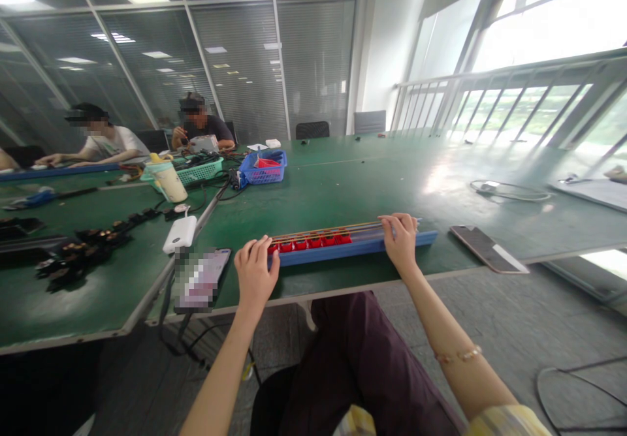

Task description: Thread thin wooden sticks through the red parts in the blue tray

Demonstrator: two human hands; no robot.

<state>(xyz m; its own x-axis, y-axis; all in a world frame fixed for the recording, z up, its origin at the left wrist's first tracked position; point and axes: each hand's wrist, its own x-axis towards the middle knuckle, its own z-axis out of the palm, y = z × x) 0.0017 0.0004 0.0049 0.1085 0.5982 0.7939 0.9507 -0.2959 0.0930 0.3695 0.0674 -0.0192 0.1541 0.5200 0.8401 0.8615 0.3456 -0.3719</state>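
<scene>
A long, narrow blue trough (318, 255) lies near the table's front edge. Several red pieces (313, 240) sit in a row in its left and middle part. Thin long strands (360, 226) run lengthwise over the trough. My left hand (255, 269) is closed around the trough's left end, thumb on the front wall and fingertips over the top. Toward the right end, my right hand (401, 243) pinches the strands, its fingers bent over the far side. Just what lies under the fingertips is hidden.
A pixelated phone (203, 279) and a white power bank (180, 233) lie left; another phone (487, 249) lies right. Blue basket (264, 167), green basket (200, 171), cup (169, 181) and black parts (83, 250) stand beyond. Two people (110, 139) sit at the far left.
</scene>
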